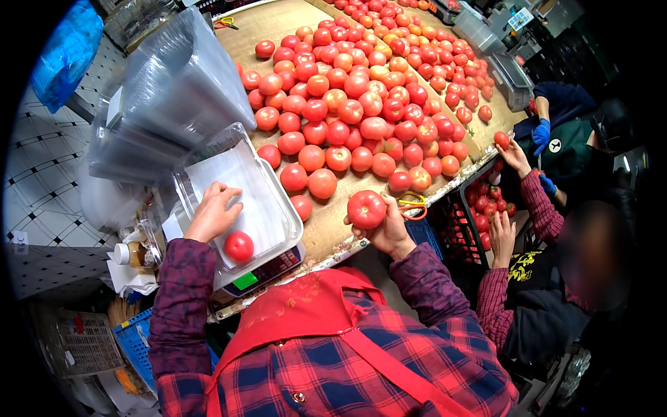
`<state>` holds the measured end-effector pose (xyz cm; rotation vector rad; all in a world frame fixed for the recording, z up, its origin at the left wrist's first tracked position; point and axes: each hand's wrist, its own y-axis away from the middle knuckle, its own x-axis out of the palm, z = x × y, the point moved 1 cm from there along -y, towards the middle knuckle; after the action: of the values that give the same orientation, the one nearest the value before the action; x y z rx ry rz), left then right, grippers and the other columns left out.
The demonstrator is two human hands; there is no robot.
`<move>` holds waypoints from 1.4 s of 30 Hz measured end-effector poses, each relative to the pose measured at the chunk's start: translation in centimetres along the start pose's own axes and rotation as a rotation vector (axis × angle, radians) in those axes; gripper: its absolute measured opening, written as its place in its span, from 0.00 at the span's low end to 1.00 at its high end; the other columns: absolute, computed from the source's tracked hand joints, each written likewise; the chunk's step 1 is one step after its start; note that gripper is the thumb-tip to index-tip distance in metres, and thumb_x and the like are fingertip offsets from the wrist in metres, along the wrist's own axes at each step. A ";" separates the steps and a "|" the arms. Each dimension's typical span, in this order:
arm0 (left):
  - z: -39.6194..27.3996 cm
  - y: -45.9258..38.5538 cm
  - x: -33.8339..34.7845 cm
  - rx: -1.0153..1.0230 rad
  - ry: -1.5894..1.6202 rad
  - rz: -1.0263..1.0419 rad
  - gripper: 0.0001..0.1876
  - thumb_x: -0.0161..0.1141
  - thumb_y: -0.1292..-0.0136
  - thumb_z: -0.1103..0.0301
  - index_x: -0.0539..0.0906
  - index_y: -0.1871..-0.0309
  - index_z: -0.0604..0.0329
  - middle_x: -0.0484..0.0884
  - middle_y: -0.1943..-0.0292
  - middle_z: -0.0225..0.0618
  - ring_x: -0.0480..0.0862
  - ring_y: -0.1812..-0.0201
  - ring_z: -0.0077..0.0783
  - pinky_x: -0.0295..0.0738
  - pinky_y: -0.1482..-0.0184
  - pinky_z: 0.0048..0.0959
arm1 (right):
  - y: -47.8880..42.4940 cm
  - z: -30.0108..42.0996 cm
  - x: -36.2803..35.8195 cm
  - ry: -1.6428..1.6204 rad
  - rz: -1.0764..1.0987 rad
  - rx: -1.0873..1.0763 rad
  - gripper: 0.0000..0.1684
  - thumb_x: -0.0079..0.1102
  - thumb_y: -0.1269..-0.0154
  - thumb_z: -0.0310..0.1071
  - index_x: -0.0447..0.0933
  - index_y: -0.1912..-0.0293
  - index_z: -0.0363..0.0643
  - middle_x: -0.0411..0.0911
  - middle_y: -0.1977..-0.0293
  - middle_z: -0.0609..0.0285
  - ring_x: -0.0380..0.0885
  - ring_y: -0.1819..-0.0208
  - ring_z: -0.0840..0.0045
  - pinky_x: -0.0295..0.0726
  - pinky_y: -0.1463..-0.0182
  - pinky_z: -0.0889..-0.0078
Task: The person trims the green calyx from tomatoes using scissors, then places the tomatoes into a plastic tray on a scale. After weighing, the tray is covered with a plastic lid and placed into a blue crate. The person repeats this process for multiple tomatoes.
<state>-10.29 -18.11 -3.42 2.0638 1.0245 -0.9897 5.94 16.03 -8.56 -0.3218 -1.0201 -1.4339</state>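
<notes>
My right hand [388, 229] holds a large red tomato [367, 209] above the table's front edge, beside a pair of scissors [412, 205] with red and yellow handles. Over a clear plastic tray [288, 229] on a digital scale [281, 265] is my left hand [216, 208], fingers apart, with nothing in it. The tray is lined with a white sheet [234, 174], and one red tomato [238, 246] lies at its near end, just by my left hand. Beyond both hands a big heap of tomatoes [349, 109] covers much of the wooden table.
Stacked clear plastic trays [193, 78] stand left of the heap. A jar [136, 254] is at lower left. At right, a co-worker holds a tomato [501, 139] over a black crate [471, 229] of tomatoes. Another person wears blue gloves [542, 136]. More scissors [225, 23] lie at the back.
</notes>
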 end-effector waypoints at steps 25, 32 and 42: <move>0.5 -0.1 0.4 0.062 -0.054 -0.002 0.20 0.62 0.43 0.65 0.81 0.45 0.57 0.74 0.47 0.49 0.73 0.43 0.52 0.69 0.39 0.39 | -7.1 -4.3 14.0 1.699 0.290 -0.867 0.22 0.68 0.49 0.42 0.79 0.56 0.43 0.76 0.49 0.55 0.74 0.46 0.60 0.72 0.45 0.51; -2.8 1.3 -1.7 0.151 0.034 -0.137 0.19 0.62 0.42 0.68 0.80 0.47 0.64 0.76 0.49 0.50 0.75 0.45 0.51 0.70 0.42 0.40 | -3.8 8.8 -2.8 2.006 -0.691 -0.446 0.25 0.72 0.54 0.39 0.78 0.55 0.42 0.76 0.57 0.51 0.74 0.50 0.57 0.74 0.45 0.57; -21.4 11.5 -17.0 1.110 0.978 0.503 0.08 0.59 0.34 0.61 0.86 0.60 0.50 0.81 0.67 0.28 0.81 0.65 0.32 0.75 0.59 0.41 | -2.7 10.5 -7.9 1.803 -0.596 -0.238 0.27 0.70 0.51 0.47 0.80 0.56 0.39 0.80 0.62 0.53 0.79 0.57 0.61 0.77 0.50 0.66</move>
<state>-0.35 -13.65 24.14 3.6507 0.1821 -0.1705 0.89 28.45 -9.48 1.0748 0.6053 -1.6056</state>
